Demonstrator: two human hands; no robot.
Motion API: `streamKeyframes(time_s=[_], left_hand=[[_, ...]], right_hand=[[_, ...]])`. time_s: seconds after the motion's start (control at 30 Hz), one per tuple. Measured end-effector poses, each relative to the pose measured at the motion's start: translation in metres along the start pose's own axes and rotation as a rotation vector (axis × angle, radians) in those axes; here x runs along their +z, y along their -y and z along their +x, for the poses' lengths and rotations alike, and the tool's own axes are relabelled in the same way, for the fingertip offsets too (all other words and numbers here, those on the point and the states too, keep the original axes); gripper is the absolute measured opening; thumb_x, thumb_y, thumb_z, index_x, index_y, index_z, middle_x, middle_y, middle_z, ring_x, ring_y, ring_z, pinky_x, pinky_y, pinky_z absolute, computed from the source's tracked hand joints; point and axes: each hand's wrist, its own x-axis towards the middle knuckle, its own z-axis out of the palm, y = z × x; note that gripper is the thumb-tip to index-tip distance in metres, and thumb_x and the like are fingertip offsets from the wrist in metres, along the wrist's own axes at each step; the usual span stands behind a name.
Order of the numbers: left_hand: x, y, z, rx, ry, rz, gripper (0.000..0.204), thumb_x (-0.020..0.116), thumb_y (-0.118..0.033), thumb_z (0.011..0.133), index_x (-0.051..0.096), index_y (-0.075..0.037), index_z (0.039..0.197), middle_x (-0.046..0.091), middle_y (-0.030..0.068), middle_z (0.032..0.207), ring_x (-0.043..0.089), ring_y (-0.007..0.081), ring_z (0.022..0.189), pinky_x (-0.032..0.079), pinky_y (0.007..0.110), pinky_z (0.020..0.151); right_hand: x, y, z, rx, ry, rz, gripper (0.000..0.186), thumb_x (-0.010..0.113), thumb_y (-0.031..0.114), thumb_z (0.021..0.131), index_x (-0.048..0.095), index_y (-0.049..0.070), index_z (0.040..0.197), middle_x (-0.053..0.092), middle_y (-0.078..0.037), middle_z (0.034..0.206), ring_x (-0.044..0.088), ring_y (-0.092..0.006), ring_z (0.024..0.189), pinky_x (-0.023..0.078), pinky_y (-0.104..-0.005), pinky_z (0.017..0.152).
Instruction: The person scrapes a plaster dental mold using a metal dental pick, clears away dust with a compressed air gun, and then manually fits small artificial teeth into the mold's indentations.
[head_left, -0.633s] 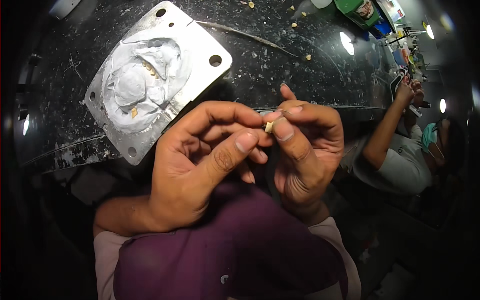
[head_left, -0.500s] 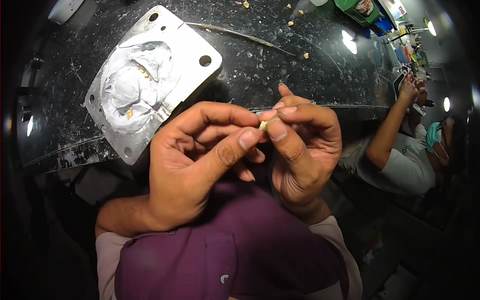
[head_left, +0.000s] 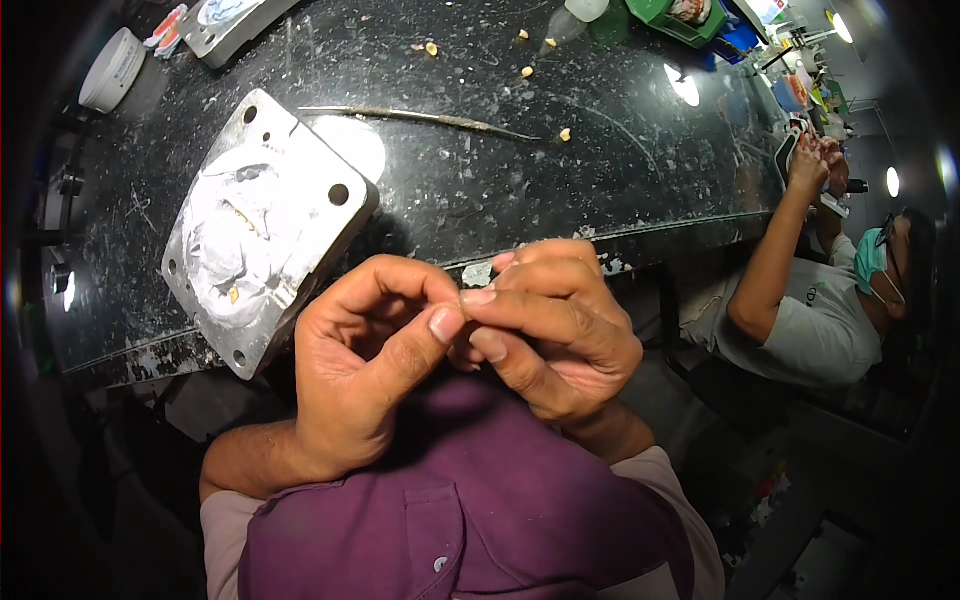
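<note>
My left hand (head_left: 385, 345) is closed in a pinch, thumb tip against index tip. Its fingertips meet those of my right hand (head_left: 545, 335), whose fingers are curled at the same spot. The small pale-yellow piece seen there earlier is almost wholly covered by the fingers now. Beyond my left hand, a metal mould flask half (head_left: 345, 205) lies tilted on the dark bench. White plaster (head_left: 215, 240) fills it, with a short row of yellowish teeth (head_left: 243, 218) and another small yellow piece (head_left: 234, 296) set in it.
A slim metal hand tool (head_left: 420, 118) lies behind the flask. Several tooth-like yellowish bits (head_left: 566, 135) are scattered on the black bench (head_left: 440, 190). A white tub (head_left: 112, 70), a second flask (head_left: 235, 30) and a green bin (head_left: 680, 20) stand farther off. A masked person (head_left: 810, 310) sits at right.
Both hands have shifted left and slightly down in the picture, still together. The yellowish piece between the fingertips has become hidden. My view has shifted, showing more of the bench's far side.
</note>
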Motion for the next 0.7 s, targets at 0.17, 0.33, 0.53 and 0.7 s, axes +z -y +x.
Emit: streamKeyframes(time_s=[0.17,0.33,0.53,0.7], left_hand=[[0.006,-0.002,0.004,0.002,-0.022,0.033,0.011,0.062,-0.005,0.101,0.062,0.005,0.107,0.070,0.0109,0.097,0.068,0.0129,0.089,0.056,0.028,0.083],[0.009,-0.004,0.007,0.003,-0.042,0.043,0.013,0.064,-0.004,0.100,0.065,0.005,0.109,0.072,0.0112,0.101,0.069,0.0143,0.095,0.056,0.029,0.088],[0.007,-0.004,0.008,0.008,-0.053,-0.002,0.010,0.066,0.001,0.098,0.067,0.004,0.107,0.073,0.0134,0.106,0.070,0.0163,0.098,0.057,0.031,0.090],[0.002,-0.004,0.008,0.011,-0.022,-0.084,0.008,0.065,0.002,0.097,0.066,0.003,0.105,0.073,0.0159,0.104,0.070,0.0171,0.096,0.057,0.031,0.088]], right_hand=[[-0.007,-0.006,0.002,-0.079,0.027,-0.054,0.029,0.087,0.007,0.076,0.078,0.010,0.103,0.073,-0.001,0.097,0.064,-0.0177,0.091,0.055,-0.0330,0.082],[-0.006,-0.007,0.001,-0.243,-0.032,-0.307,0.035,0.088,0.009,0.075,0.077,0.014,0.107,0.069,0.003,0.099,0.061,-0.0170,0.093,0.056,-0.0344,0.084],[-0.012,-0.015,0.008,-0.329,0.025,-0.294,0.023,0.083,0.015,0.084,0.075,0.016,0.105,0.067,0.004,0.101,0.057,-0.0170,0.095,0.053,-0.0382,0.092],[-0.046,-0.044,0.062,-0.180,-0.125,-0.258,0.018,0.073,0.001,0.086,0.076,0.002,0.104,0.075,-0.005,0.096,0.066,-0.0190,0.083,0.054,-0.0296,0.078]])
